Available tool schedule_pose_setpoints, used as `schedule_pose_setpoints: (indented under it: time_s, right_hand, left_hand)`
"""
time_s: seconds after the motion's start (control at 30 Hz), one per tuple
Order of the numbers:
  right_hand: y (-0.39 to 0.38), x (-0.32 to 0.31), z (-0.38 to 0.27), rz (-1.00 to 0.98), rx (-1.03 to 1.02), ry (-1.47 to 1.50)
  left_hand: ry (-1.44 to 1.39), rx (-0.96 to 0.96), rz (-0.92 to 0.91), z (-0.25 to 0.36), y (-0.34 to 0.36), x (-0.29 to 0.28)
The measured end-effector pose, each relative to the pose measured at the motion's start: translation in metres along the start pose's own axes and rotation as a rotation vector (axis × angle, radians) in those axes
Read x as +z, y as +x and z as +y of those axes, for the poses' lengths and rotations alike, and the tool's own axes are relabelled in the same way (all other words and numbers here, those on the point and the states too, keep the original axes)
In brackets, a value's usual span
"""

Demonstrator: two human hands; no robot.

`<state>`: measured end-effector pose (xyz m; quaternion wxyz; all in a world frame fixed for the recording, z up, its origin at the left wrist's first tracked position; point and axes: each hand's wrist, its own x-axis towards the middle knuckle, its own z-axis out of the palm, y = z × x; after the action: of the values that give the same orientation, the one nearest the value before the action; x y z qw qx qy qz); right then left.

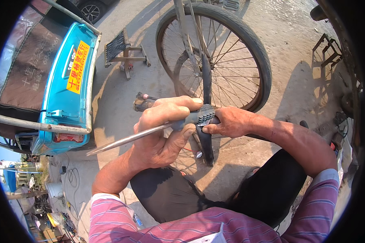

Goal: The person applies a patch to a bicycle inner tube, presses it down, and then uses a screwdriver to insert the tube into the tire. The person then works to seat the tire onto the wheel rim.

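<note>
My left hand (160,125) is closed round a tapered metal bar (129,140) with a grey grip. At the bar's far end is a dark head (205,114) with rows of small studs, over a black inner tube (207,146). A shiny light spot shows on the tube beneath the head. My right hand (230,122) pinches the tube close to the head; part of it is hidden by the fingers. The tube hangs from a bicycle wheel (265,60) with a black tyre, which stands in front of me in its fork.
To the left is a blue three-wheeled vehicle (54,109) with a pale metal rail. A small folding stool (127,50) stands behind it, and a metal frame stand (326,50) is at the far right. Tools and clutter (56,218) lie at lower left, near a cable (72,178).
</note>
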<state>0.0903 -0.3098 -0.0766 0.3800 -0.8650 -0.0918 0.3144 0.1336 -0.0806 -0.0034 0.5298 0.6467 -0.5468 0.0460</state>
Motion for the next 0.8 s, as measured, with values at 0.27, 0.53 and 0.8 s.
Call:
schedule_pose_setpoints:
  time_s: [0.27, 0.53, 0.8]
  right_hand:
    - [0.004, 0.008, 0.0, 0.037, -0.007, -0.073]
    - [0.0, 0.008, 0.002, 0.019, -0.005, -0.048]
    - [-0.007, 0.009, 0.003, 0.074, -0.06, -0.102]
  left_hand:
    - [-0.188, -0.178, 0.168, 0.016, 0.007, -0.001]
    - [-0.183, -0.29, 0.235, 0.034, 0.022, 0.02]
    - [-0.182, -0.427, 0.173, 0.024, 0.013, 0.031]
